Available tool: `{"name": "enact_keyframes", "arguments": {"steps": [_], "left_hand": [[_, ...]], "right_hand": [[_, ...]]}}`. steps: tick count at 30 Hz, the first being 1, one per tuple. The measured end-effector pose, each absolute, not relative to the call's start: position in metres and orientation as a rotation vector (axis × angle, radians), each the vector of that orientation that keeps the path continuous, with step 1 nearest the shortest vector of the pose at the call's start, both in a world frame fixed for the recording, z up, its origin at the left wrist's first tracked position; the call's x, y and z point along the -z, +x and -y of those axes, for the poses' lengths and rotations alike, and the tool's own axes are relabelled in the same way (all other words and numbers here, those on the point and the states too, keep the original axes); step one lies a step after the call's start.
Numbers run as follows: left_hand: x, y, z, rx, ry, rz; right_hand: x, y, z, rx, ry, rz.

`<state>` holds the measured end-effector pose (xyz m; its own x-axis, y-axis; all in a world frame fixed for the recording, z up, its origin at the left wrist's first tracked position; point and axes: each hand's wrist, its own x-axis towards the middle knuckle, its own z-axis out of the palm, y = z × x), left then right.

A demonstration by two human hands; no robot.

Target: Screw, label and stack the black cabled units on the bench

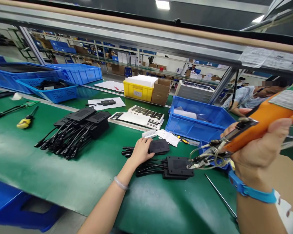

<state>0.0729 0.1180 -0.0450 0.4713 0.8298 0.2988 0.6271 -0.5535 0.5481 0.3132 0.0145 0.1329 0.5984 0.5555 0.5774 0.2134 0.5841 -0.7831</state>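
Green bench spans lower frame. Orange tool, upper right, wrapped firmly in right hand; tip at right edge of lower black box, contact unclear. Left hand, frame centre: fingers part-closed around left end of upper black box. Boxes likely stiff, light, smooth; best held by sides, not trailing cables.

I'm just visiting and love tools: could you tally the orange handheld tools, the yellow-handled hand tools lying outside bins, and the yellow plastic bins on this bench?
Orange handheld tool, held in the right hand: 1
Yellow-handled hand tools: 2
Yellow plastic bin: 1
Total: 4
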Motion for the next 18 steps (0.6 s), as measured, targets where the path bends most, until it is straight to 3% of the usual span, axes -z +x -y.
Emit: {"name": "enact_keyframes", "arguments": {"steps": [9, 18], "left_hand": [[0.033, 0.107, -0.070, -0.590, 2.511, -0.722], [0.041, 0.116, -0.063, -0.464, 2.510, -0.760]], "right_hand": [[-0.098, 0.326, -0.020, -0.262, -0.993, 0.935], [-0.086, 0.330, -0.020, -0.292, -0.988, 0.922]]}}
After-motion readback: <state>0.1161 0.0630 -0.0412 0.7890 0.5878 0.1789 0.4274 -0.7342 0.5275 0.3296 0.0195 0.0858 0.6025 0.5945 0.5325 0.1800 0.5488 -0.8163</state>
